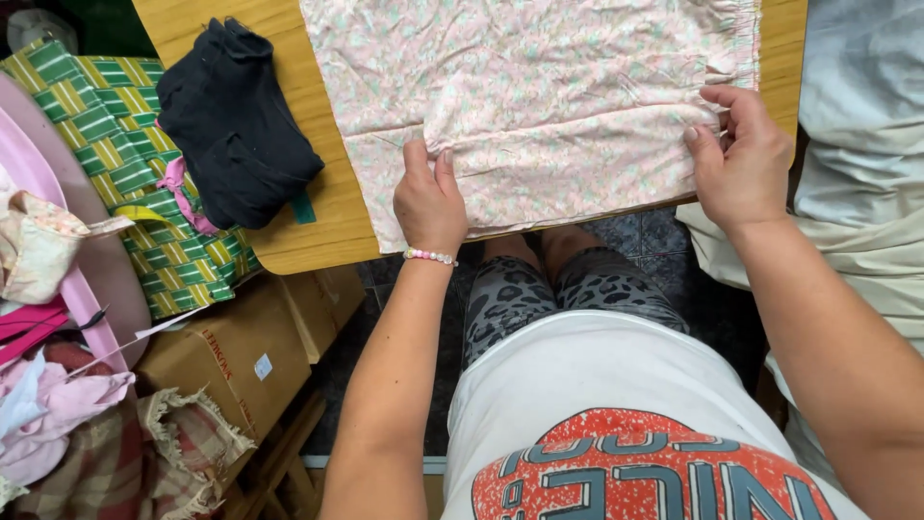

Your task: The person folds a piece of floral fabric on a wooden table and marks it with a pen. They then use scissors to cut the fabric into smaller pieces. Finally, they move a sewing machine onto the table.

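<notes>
A pale pink floral garment (pixel 539 87) with an elastic gathered edge lies spread on a wooden table (pixel 327 221). My left hand (pixel 428 197), with a bead bracelet on the wrist, presses on the garment's near folded edge, fingers pinching the cloth. At the garment's near right corner, by the gathered edge, my right hand (pixel 736 159) pinches the fabric. Both hands hold the same near edge, about a forearm's length apart.
A folded black garment (pixel 236 120) sits on the table's left edge. A green and yellow striped bag (pixel 125 144), a pink tub of clothes (pixel 38 270) and a cardboard box (pixel 231 351) stand at left. Pale fabric (pixel 857 164) is piled at right.
</notes>
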